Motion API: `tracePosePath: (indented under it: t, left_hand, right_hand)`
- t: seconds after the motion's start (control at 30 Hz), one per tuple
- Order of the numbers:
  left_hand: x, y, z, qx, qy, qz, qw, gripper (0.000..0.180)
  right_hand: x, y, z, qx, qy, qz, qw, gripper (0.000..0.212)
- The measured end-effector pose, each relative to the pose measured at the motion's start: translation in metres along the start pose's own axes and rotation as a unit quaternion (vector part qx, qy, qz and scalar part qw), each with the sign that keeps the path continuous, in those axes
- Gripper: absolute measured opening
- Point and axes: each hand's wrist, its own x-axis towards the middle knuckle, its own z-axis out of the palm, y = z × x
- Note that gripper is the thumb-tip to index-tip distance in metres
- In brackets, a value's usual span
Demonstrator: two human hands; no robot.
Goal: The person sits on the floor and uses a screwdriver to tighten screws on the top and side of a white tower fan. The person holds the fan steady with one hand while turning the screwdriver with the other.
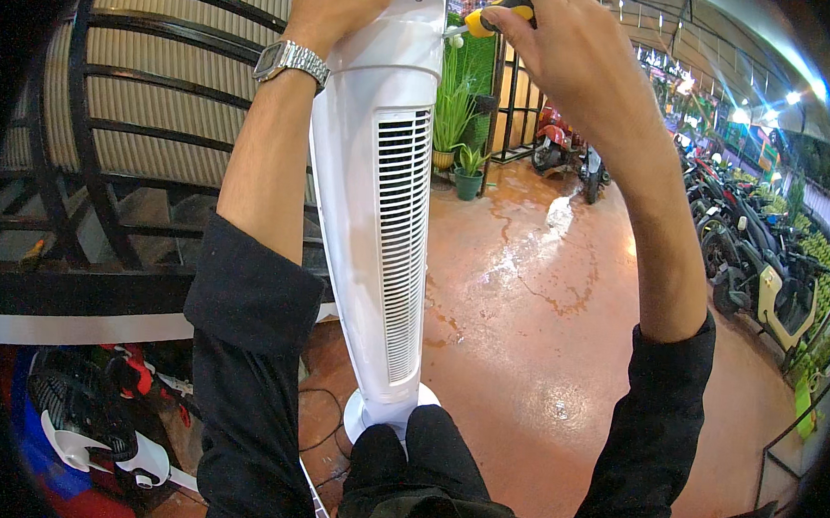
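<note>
A white tower fan (pixel 348 201) stands upright in front of me, its slatted grille (pixel 400 249) facing right and its round base (pixel 362 414) by my knees. My left hand (pixel 344 13) grips the fan's upper end from the left; its fingertips run out of the picture at the top. My right hand (pixel 572 48) is closed around the yellow and black handle of a screwdriver (pixel 488 20). The shaft points left, and its tip meets the fan's right edge near the top. Whether a screw sits under the tip is too small to tell.
Black metal railings (pixel 164 74) rise on the left. A dark cable (pixel 338 422) lies beside the fan base. Potted plants (pixel 468 178) stand beyond the fan, and parked motorbikes (pixel 749 255) line the right. The reddish floor (pixel 530 375) shines with wet patches. Black and white equipment (pixel 84 411) sits lower left.
</note>
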Motion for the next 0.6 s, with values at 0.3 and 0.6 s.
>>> tracePosePath:
  t: [0.3, 0.6]
  left_hand:
    - [0.0, 0.004, -0.002, -0.012, 0.003, -0.005, 1.0, 0.067]
    - [-0.004, 0.009, -0.005, -0.006, 0.002, -0.014, 1.0, 0.067]
  right_hand:
    - [-0.005, 0.018, 0.004, 0.034, 0.043, -0.185, 0.981, 0.033]
    - [-0.007, 0.007, 0.006, -0.012, 0.024, -0.063, 0.998, 0.034]
